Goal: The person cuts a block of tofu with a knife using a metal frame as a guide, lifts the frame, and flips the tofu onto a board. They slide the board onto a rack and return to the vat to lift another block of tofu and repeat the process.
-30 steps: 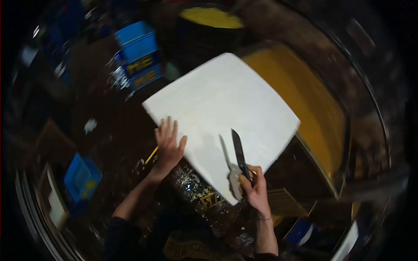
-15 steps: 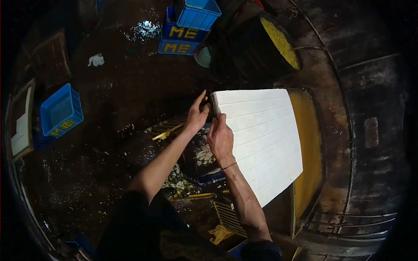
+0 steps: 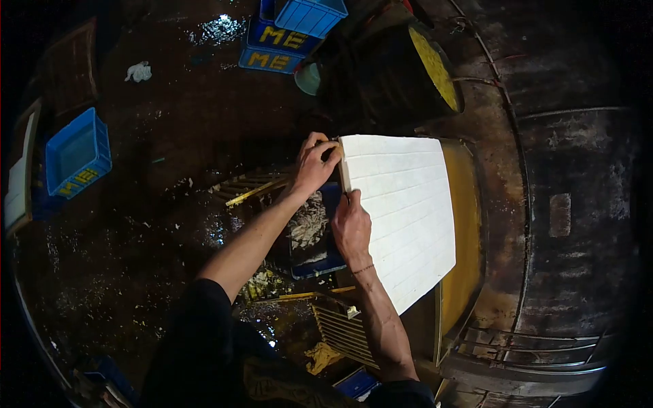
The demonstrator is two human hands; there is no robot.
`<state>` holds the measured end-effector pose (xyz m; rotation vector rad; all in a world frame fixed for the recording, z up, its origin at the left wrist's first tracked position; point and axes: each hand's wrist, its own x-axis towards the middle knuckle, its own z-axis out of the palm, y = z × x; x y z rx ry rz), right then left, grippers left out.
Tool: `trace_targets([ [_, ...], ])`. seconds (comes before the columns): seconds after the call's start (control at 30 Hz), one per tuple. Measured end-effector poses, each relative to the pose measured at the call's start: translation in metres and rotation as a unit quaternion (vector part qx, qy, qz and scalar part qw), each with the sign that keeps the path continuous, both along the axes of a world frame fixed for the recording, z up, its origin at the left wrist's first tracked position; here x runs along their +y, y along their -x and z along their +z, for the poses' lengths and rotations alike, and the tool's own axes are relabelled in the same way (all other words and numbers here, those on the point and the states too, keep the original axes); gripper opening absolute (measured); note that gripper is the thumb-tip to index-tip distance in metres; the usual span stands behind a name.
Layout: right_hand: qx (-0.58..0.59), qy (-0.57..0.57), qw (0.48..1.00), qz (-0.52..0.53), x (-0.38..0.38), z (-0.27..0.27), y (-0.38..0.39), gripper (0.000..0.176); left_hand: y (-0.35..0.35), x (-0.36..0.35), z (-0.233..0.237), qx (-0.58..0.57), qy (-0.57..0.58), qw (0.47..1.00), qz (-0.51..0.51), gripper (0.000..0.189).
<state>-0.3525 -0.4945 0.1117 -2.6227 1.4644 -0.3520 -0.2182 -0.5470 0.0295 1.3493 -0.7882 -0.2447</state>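
Note:
A large white slab with parallel grooves across its top lies tilted in front of me. My left hand is closed at the far left corner, its fingers bent against the slab's narrow edge. Nearer to me, my right hand is curled into a fist around that same left edge, with the thumb side up by the rim. The undersides of the fingers are hidden. Below the hands stands a dark blue crate with pale, crumpled scraps in it.
A yellow-brown surface extends beyond the slab on the right. A drum with a yellow end lies at the back. Stacked blue crates stand at the back, another blue crate at left. Slatted racks lie on the wet, littered floor.
My left hand has gone from raised, spread fingers beside the corner to bent fingers against it. My right hand stays on the edge. The whole view has shifted slightly.

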Motion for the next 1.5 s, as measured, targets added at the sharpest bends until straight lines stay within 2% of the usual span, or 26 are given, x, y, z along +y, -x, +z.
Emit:
trace_targets([
  [0.13,0.0,-0.006,1.0,0.006,0.035,-0.003,0.051,0.015,0.029,0.023,0.001,0.033,0.036,0.997,-0.055,0.025],
  [0.2,-0.036,0.018,0.999,0.026,0.056,-0.003,0.075,0.014,0.054,0.04,0.001,0.112,0.043,0.987,-0.11,0.023],
  [0.33,-0.011,0.001,1.0,0.007,0.094,-0.002,0.128,0.01,0.105,0.072,0.0,0.103,0.068,0.989,-0.077,0.024],
  [0.4,0.0,-0.005,1.0,-0.005,0.113,0.0,0.153,0.01,0.131,0.091,-0.001,0.134,0.07,0.983,-0.106,0.023],
  [0.47,0.009,-0.015,1.0,-0.005,0.13,-0.001,0.178,0.011,0.157,0.111,-0.005,0.111,0.072,0.986,-0.102,0.02],
  [0.53,0.006,-0.027,1.0,-0.01,0.146,0.001,0.2,0.012,0.187,0.129,-0.01,0.185,0.082,0.968,-0.147,0.023],
  [0.57,0.01,-0.03,0.999,-0.014,0.155,0.0,0.212,0.012,0.199,0.141,-0.015,0.15,0.045,0.975,-0.159,0.024],
  [0.67,0.0,-0.027,1.0,-0.008,0.18,0.008,0.246,0.012,0.234,0.171,-0.008,0.124,0.054,0.981,-0.136,0.022],
  [0.7,-0.002,-0.039,0.999,-0.005,0.187,0.012,0.257,0.012,0.247,0.178,-0.008,0.148,0.05,0.978,-0.141,0.02],
  [0.8,-0.012,-0.063,0.998,-0.016,0.21,0.017,0.287,0.013,0.28,0.204,-0.007,0.104,0.047,0.986,-0.118,0.017],
  [0.83,-0.029,-0.07,0.997,-0.022,0.215,0.015,0.297,0.014,0.291,0.215,-0.002,0.168,0.019,0.974,-0.148,0.018],
  [0.87,-0.047,-0.076,0.996,-0.027,0.218,0.011,0.306,0.014,0.302,0.22,-0.007,0.139,0.022,0.981,-0.134,0.024],
  [0.9,-0.077,-0.063,0.995,0.001,0.216,-0.006,0.32,0.018,0.315,0.222,-0.007,0.157,0.014,0.982,-0.107,0.027],
  [0.97,-0.098,-0.077,0.992,-0.029,0.222,-0.017,0.324,0.019,0.331,0.226,-0.001,0.168,0.007,0.981,-0.093,0.031],
  [1.03,-0.115,-0.139,0.982,-0.058,0.235,-0.015,0.311,0.015,0.336,0.229,0.0,0.412,-0.118,0.9,-0.078,0.036],
  [1.07,-0.132,-0.172,0.973,-0.082,0.247,-0.017,0.3,0.013,0.335,0.229,-0.01,0.605,-0.059,0.791,-0.067,0.032],
  [1.13,-0.202,-0.178,0.957,-0.106,0.267,-0.025,0.277,0.013,0.323,0.237,-0.051,0.663,-0.143,0.732,-0.058,0.03],
  [1.17,-0.232,-0.165,0.952,-0.111,0.271,-0.017,0.259,0.013,0.326,0.233,-0.083,0.632,-0.17,0.756,-0.005,0.031],
  [1.2,-0.293,-0.19,0.925,-0.15,0.274,-0.016,0.245,0.013,0.312,0.23,-0.089,0.667,-0.215,0.713,-0.02,0.031],
  [1.27,-0.326,-0.244,0.887,-0.219,0.276,-0.014,0.228,0.014,0.288,0.207,-0.109,0.728,-0.243,0.627,-0.136,0.029],
  [1.3,-0.35,-0.222,0.884,-0.215,0.272,-0.005,0.216,0.015,0.282,0.182,-0.133,0.689,-0.206,0.657,-0.227,0.024],
  [1.37,-0.368,-0.187,0.885,-0.214,0.261,0.016,0.2,0.019,0.259,0.128,-0.188,0.609,-0.282,0.687,-0.279,0.035],
  [1.4,-0.393,-0.168,0.879,-0.21,0.254,0.028,0.194,0.018,0.233,0.105,-0.205,0.563,-0.39,0.689,-0.237,0.045],
  [1.43,-0.376,-0.118,0.893,-0.215,0.247,0.039,0.192,0.018,0.208,0.093,-0.205,0.551,-0.402,0.688,-0.247,0.045],
  [1.47,-0.355,-0.07,0.906,-0.22,0.242,0.047,0.194,0.017,0.183,0.084,-0.199,0.414,-0.401,0.786,-0.222,0.046],
  [1.5,-0.405,-0.083,0.869,-0.273,0.243,0.048,0.201,0.016,0.152,0.071,-0.191,0.264,-0.383,0.864,-0.194,0.052],
])
